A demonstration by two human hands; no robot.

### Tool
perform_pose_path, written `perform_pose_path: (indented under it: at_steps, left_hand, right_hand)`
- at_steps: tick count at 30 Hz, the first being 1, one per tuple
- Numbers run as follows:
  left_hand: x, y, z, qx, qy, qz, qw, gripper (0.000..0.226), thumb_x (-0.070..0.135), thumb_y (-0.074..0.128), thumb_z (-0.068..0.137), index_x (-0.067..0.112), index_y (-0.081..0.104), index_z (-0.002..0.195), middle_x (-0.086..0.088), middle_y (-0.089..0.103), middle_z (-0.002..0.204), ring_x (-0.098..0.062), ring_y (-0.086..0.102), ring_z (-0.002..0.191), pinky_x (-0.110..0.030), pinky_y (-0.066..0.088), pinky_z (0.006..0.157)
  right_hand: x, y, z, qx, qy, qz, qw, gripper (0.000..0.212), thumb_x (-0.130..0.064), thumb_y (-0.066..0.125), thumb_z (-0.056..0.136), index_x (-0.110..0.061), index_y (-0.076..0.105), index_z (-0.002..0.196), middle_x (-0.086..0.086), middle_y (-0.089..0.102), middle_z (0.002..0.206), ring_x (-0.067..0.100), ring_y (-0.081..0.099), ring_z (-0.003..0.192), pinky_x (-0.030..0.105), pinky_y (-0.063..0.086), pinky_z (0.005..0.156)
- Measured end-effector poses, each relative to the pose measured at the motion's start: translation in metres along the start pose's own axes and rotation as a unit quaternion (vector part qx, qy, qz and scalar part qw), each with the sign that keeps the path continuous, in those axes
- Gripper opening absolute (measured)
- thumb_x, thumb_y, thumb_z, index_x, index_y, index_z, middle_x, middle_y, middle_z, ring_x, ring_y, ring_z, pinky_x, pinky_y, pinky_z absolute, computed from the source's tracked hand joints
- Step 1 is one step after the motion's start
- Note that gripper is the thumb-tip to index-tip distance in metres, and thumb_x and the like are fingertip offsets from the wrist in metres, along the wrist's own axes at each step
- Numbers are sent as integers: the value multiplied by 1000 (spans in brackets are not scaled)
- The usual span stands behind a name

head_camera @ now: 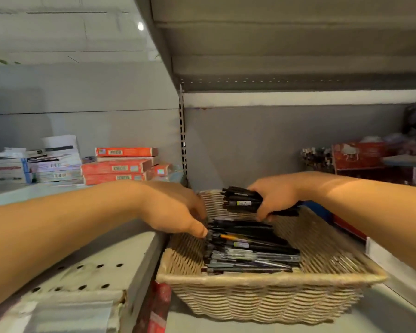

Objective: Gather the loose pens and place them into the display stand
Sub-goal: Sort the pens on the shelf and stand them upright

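A woven tan basket (269, 299) sits on a grey shelf at the lower middle. Several dark pens (250, 248) lie in a pile inside it, pointing left to right. My right hand (274, 198) grips a bundle of black pens (240, 200) above the basket's far end. My left hand (175, 210) reaches over the basket's left rim, its curled fingers and thumb touching the left ends of the piled pens; whether it grips any cannot be seen.
Stacked orange boxes (118, 167) and white packets (53, 162) stand on the left shelf behind my left arm. Red and dark packages (360, 157) sit at the back right. A shelf board (286, 44) hangs close overhead. A perforated white shelf (87, 275) lies lower left.
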State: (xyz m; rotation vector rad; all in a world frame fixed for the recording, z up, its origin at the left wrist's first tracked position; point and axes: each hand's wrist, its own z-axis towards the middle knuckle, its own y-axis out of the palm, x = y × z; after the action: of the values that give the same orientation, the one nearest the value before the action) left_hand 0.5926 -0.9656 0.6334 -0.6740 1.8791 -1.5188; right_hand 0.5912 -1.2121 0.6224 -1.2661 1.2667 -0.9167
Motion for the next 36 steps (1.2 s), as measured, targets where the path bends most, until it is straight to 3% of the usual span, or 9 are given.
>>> perform_pose_path:
  at_steps: [6, 9, 13, 17, 21, 27, 30, 33, 36]
  left_hand:
    - [-5, 2, 2, -24, 3, -26, 999, 55, 60, 50, 95, 39, 41, 146, 10, 51, 143, -7, 46, 111, -29, 39, 100]
    - [-6, 3, 2, -26, 6, -25, 999, 57, 60, 49, 96, 40, 36, 148, 7, 47, 148, -6, 41, 112, -31, 38, 103]
    - [-5, 2, 1, -33, 10, -16, 999, 58, 60, 47, 97, 40, 35, 150, 7, 44, 151, -6, 38, 111, -29, 35, 95]
    - [-3, -2, 1, -25, 14, -6, 1000, 57, 60, 47, 97, 38, 37, 149, 6, 50, 144, -8, 43, 107, -28, 37, 90]
    - [-13, -9, -8, 70, 13, -9, 997, 54, 55, 53, 95, 35, 44, 144, 8, 59, 133, -13, 53, 113, -26, 40, 89]
    - [-79, -37, -37, 297, -106, -74, 946, 38, 48, 61, 92, 28, 61, 125, 5, 71, 114, -20, 61, 108, -29, 46, 87]
    - [-119, -34, -53, 264, -170, 11, 949, 31, 42, 59, 92, 23, 69, 115, -2, 72, 112, -28, 64, 103, -36, 53, 88]
    - [-146, -17, -67, 171, -216, 86, 957, 20, 42, 55, 92, 26, 61, 81, 2, 63, 84, -29, 61, 85, -33, 50, 76]
    - [-162, 1, -73, 113, -188, 20, 975, 13, 35, 50, 94, 25, 59, 95, 1, 63, 86, -24, 64, 78, -31, 53, 66]
  right_hand:
    - [5, 12, 33, -61, 18, -38, 997, 27, -14, 71, 91, -19, 63, 116, 3, 73, 95, 16, 69, 78, 39, 60, 83]
    - [1, 18, 38, -43, 10, -134, 990, 46, -27, 75, 88, -23, 57, 130, -3, 60, 111, 17, 58, 98, 32, 48, 87]
    - [-2, 24, 34, -75, 26, -133, 988, 57, -31, 78, 86, -26, 53, 137, -7, 61, 121, 16, 58, 106, 30, 46, 89]
    - [-3, 22, 28, -72, 39, -144, 986, 73, -38, 77, 86, -25, 44, 150, -1, 56, 144, 19, 55, 126, 32, 43, 106]
    - [-13, 11, 17, -50, 37, -108, 992, 81, -39, 77, 87, -22, 36, 155, 0, 47, 155, 18, 50, 135, 29, 41, 109]
    - [-70, -17, -5, 155, -73, 36, 985, 46, -44, 69, 93, -36, 55, 135, -13, 64, 130, 3, 60, 112, 17, 44, 87]
    - [-105, -23, -10, 162, -99, 115, 975, 29, -47, 68, 92, -49, 57, 118, -21, 66, 119, 2, 64, 104, 24, 52, 90]
    - [-145, -23, -3, 164, -93, 126, 974, 28, -50, 67, 92, -46, 61, 119, -17, 71, 106, 3, 70, 92, 27, 60, 82]
    - [-187, -18, 13, 160, -81, 113, 977, 14, -44, 64, 94, -42, 63, 108, -17, 73, 81, -2, 70, 69, 22, 55, 61]
